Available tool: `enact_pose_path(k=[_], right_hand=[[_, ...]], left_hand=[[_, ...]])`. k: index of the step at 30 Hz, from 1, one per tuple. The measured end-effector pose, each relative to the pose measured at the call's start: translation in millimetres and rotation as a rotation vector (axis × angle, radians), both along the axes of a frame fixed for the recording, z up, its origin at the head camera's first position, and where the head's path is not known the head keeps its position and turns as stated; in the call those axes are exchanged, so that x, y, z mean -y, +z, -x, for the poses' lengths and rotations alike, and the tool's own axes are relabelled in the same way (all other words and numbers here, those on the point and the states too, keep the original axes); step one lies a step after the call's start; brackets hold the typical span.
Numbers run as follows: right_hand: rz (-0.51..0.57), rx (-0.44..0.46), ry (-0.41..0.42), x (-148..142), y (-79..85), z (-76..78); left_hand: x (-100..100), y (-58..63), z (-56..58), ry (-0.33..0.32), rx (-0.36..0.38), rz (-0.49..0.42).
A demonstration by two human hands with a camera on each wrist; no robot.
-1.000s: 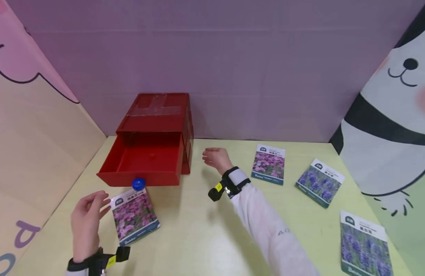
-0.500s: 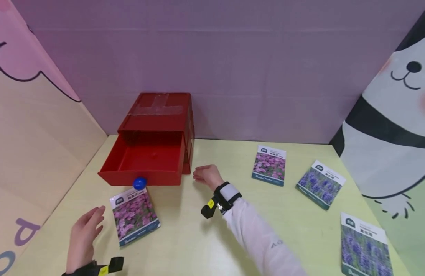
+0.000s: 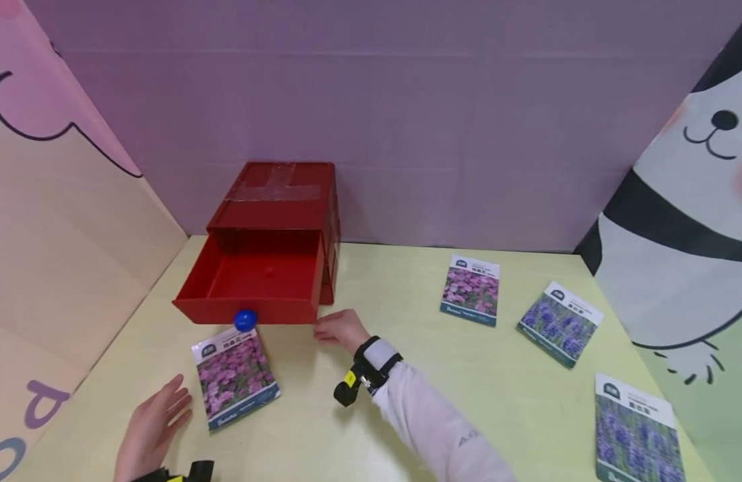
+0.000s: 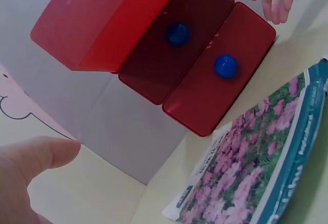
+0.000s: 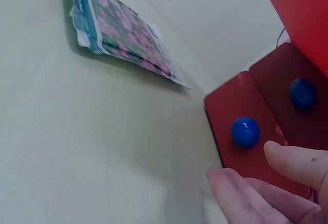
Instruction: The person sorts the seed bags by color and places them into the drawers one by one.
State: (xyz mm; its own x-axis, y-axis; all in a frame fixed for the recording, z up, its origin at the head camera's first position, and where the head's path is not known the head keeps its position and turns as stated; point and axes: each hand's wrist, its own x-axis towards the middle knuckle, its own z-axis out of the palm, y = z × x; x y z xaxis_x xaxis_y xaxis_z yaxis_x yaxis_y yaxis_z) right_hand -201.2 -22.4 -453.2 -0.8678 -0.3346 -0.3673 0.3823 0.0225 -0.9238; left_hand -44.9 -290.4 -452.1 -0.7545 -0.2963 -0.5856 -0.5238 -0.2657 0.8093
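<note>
A small red drawer cabinet (image 3: 274,211) stands at the back left, its top drawer (image 3: 286,312) pulled out with a bare floor. That drawer has a round blue knob (image 3: 245,320). Just in front lies a seed packet (image 3: 235,378) printed with pink flowers. Beside the packet, at lower left, my left hand (image 3: 151,428) is held with relaxed fingers, holding nothing. My right hand (image 3: 341,329) is near the drawer's front right corner, fingers extended and nothing held. In the right wrist view its thumb and fingers (image 5: 225,188) are apart, close to the lower drawer fronts.
To the right lie another pink-flower packet (image 3: 469,290) and two purple-flower packets, one angled (image 3: 560,324) and one nearer (image 3: 638,428). Two shut lower drawers, with blue knobs (image 4: 225,66), show in the left wrist view. A purple cloth wall (image 3: 407,134) closes the back.
My right hand has come nearer and leftward, from beside the cabinet to the drawer's front corner. My left hand has drawn back from the front packet. The packets and drawer stay put.
</note>
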Motion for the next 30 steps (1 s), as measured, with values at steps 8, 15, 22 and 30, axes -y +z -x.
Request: enact_pose_path(k=[8, 15, 22, 30], right_hand=[[-0.027, 0.037, 0.043, 12, -3.2, -14.3], [-0.018, 0.074, 0.085, 21, -3.8, -24.0], [-0.028, 0.085, 0.091, 30, -4.4, -33.8], [-0.097, 0.106, 0.118, 45, -8.8, -42.0]], left_hand=[[1, -4.6, -0.7, -0.012, 0.071, -0.022], [3, -4.1, -1.3, -0.012, 0.079, -0.080], [1, -5.2, -5.0, -0.060, 0.055, -0.048], [-4, -0.7, -1.2, -0.121, 0.096, 0.046]])
